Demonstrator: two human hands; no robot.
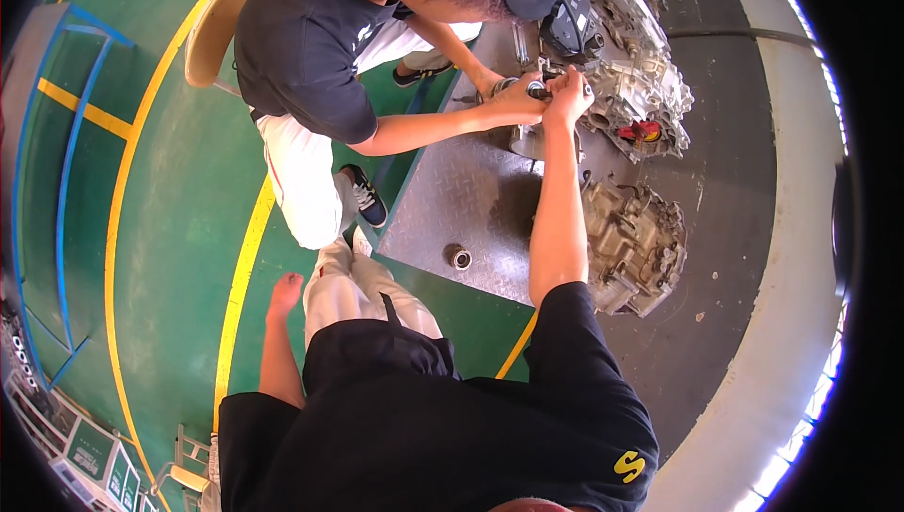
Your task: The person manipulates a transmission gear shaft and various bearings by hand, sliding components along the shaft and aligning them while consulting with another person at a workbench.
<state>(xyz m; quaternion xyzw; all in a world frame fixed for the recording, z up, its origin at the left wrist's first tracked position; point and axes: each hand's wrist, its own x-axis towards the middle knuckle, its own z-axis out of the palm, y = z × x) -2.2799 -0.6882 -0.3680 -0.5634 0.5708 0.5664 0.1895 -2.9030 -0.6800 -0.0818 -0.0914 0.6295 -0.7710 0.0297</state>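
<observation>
My right arm stretches forward over the metal workbench (pixel 452 197). At its end my right hand (pixel 567 96) is closed on a small round metal part (pixel 588 90), whose end shows by the fingers. Against it are the hands (pixel 516 103) of a co-worker, holding a metal piece with a ring-shaped end (pixel 537 90). Below these hands a metal housing (pixel 529 142) stands on the bench, partly covered by arms. Down at my left side hangs my left hand (pixel 285 293), fingers loosely curled, with nothing visible in it. A ring-shaped metal bearing (pixel 460 258) lies near the bench's front edge.
Right of my arm sits a large gearbox casing (pixel 636 248). Further off are more castings (pixel 640 98), a red part (pixel 640 131) and a black box (pixel 571 23). The co-worker (pixel 311 41) leans in from the left by a round stool (pixel 217 32). A blue frame (pixel 66 183) stands far left.
</observation>
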